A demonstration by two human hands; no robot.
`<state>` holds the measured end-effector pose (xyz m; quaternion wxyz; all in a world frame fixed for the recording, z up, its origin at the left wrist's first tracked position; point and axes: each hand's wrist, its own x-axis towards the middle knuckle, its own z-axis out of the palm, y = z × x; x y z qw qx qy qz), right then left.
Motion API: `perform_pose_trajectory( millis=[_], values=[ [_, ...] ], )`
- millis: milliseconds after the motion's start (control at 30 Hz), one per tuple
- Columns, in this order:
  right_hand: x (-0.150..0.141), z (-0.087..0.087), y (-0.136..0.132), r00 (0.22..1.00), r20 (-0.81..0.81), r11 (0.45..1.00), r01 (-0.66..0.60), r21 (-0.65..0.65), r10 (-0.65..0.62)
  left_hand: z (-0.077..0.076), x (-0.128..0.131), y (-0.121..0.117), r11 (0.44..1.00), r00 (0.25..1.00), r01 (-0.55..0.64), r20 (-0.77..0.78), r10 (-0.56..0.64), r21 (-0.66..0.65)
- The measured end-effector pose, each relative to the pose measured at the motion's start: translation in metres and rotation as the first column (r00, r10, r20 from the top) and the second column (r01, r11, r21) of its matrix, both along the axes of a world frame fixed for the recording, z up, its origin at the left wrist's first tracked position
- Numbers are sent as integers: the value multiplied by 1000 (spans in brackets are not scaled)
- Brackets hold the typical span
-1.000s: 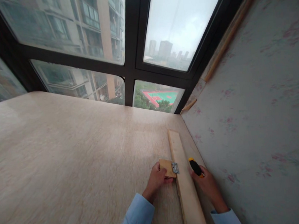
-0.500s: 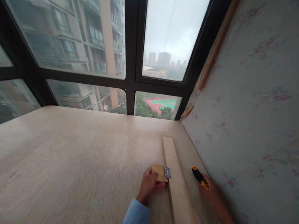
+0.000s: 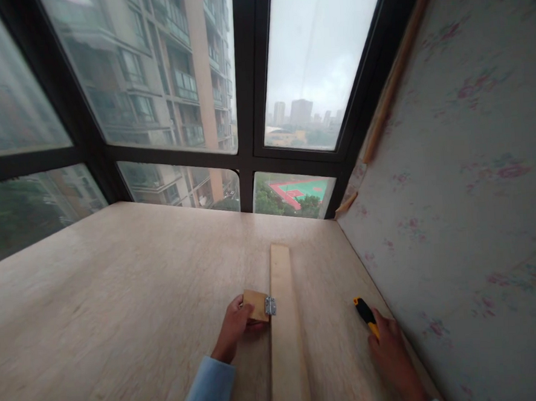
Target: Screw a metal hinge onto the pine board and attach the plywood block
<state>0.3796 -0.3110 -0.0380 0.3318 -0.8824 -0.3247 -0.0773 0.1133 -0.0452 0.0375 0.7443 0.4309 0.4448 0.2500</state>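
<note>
My left hand (image 3: 234,323) is closed on a small wooden block (image 3: 255,305), thumb on top and fingers below. A silver metal hinge (image 3: 270,305) joins the block's right edge to a long pale wooden plank (image 3: 285,332). The plank lies lengthwise on the stone-patterned surface. Further right, my right hand (image 3: 388,344) is wrapped round a black-and-yellow utility knife (image 3: 364,312), its front end pointing away and to the left. No blade can be made out. The knife is apart from the plank.
A wall with floral wallpaper (image 3: 469,224) rises close beside my right hand. Dark window frames (image 3: 243,105) border the far edge of the broad sill surface (image 3: 120,306). Torn wood trim (image 3: 347,204) runs up the corner by the window.
The plank, hinge and block have shifted left with my left hand, and the plank lies straighter in view. My right hand with the knife is a little further right. The view has turned slightly.
</note>
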Motion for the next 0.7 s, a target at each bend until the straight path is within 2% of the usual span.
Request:
perform_pose_trajectory(
  millis=[167, 367, 500, 633, 700],
  values=[
    [-1, -3, 7, 1000, 8, 1000, -11, 3, 11, 6, -40, 25, 995, 993, -94, -71, 97, 43],
    [-4, 1, 12, 997, 73, 998, 17, -68, -12, 0, -80, 44, 979, 978, -200, -44, 202, 40],
    [-1, 4, 8, 988, 148, 983, -7, -183, 35, -6, -93, 52, 962, 962, -268, -32, 270, 62],
    [2, 12, 4, 979, 200, 947, 31, -319, 35, -8, -99, 56, 962, 963, -262, -40, 266, 71],
    [-1, 19, 9, 972, 233, 936, 53, -347, 31, -8, -102, 59, 963, 964, -262, -38, 265, 63]
  ],
)
